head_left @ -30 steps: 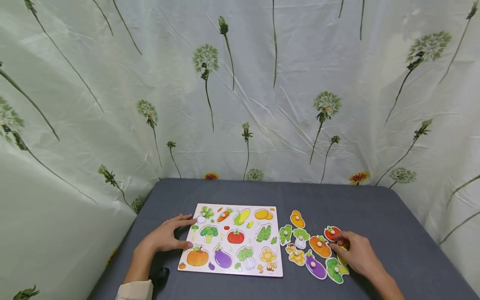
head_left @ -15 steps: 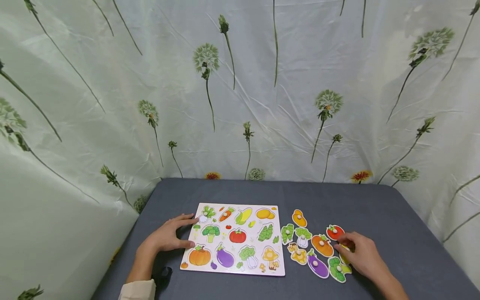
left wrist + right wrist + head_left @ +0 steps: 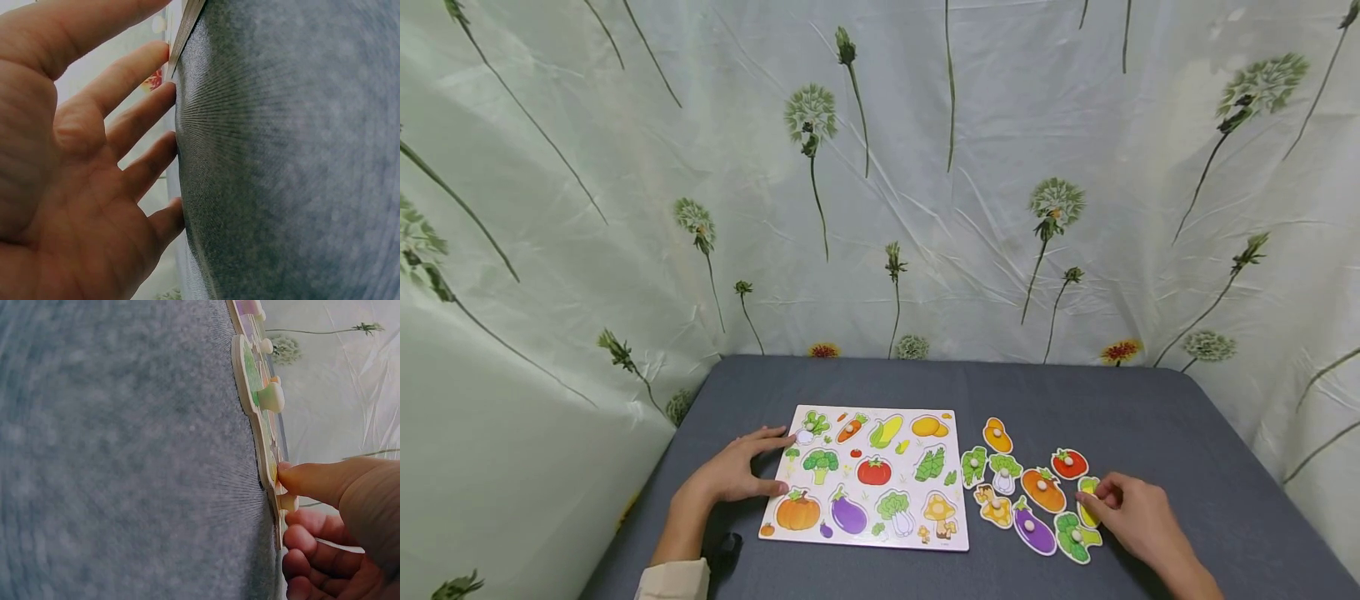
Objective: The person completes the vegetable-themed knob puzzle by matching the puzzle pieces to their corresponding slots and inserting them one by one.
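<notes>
My left hand (image 3: 730, 471) rests with spread fingers at the left edge of a white vegetable puzzle board (image 3: 842, 540); in the left wrist view its fingers (image 3: 147, 119) look nearly straight. To the right of the board, my right hand (image 3: 1138, 512) has thumb and fingers around the knob of a yellow corn puzzle piece (image 3: 1087, 507). The right wrist view shows that knob (image 3: 288, 502) between thumb and curled fingers, the piece lying on the cloth. Nearby are a tomato piece (image 3: 1069, 463), broccoli piece (image 3: 1072, 537), pumpkin piece (image 3: 1043, 490) and eggplant piece (image 3: 1033, 529).
Potato (image 3: 997, 435), pea (image 3: 974, 467), bok choy (image 3: 1003, 473) and mushroom (image 3: 994, 507) pieces lie beside the board. Knobbed radish (image 3: 811, 425) and carrot (image 3: 851, 427) pieces sit in the board. A dark object (image 3: 727, 550) lies by the left forearm. Floral curtain (image 3: 880, 167) surrounds the grey table (image 3: 865, 383).
My right hand has shifted slightly right and toward the body, from beside the tomato piece to the corn piece, uncovering more of both. The left hand stays at the board.
</notes>
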A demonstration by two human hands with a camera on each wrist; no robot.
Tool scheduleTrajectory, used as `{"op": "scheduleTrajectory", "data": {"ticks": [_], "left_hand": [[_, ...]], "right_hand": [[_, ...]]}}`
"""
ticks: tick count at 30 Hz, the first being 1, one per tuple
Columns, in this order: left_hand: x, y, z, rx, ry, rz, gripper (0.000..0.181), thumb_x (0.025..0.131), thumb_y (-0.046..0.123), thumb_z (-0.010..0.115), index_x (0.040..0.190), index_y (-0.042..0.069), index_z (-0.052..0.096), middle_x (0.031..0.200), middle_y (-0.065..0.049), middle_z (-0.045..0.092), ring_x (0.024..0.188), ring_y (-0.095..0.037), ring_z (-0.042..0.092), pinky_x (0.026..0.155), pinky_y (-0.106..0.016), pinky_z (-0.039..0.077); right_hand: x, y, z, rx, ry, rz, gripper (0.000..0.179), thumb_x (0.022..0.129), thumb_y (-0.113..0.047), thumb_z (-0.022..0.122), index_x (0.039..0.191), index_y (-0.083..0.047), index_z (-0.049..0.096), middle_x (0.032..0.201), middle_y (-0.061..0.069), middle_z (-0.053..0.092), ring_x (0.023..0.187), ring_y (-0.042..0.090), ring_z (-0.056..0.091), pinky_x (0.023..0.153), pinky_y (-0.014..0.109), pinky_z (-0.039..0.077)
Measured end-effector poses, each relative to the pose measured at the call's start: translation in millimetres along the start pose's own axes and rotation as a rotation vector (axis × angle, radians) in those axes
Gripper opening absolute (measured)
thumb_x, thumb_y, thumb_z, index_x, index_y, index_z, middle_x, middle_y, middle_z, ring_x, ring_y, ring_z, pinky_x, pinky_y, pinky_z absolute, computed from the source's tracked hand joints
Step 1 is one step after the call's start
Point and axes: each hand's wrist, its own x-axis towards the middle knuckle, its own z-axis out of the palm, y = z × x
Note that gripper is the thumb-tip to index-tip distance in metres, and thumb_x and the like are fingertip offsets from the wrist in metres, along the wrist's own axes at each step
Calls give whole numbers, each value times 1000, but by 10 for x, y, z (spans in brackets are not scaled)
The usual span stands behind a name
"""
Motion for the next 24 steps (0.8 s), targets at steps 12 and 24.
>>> {"op": "scheduleTrajectory", "data": {"ticks": [12, 24], "left_hand": [[-5, 11, -5, 1, 0, -3, 86, 75, 48, 87, 150, 19, 56, 163, -16, 42, 153, -51, 27, 119, -76, 13], [-8, 8, -3, -1, -1, -3, 85, 76, 49, 87, 150, 18, 57, 162, -17, 42, 152, -52, 27, 119, -76, 13]], "right_hand": [[-18, -29, -19, -2, -25, 63, 42, 87, -48, 79, 73, -12, 63, 63, -2, 51, 60, 16, 46, 56, 28, 31], [15, -85, -38, 3, 28, 55, 27, 87, -26, 80, 86, -1, 71, 67, 0, 57, 64, 17, 48, 56, 28, 35]]}}
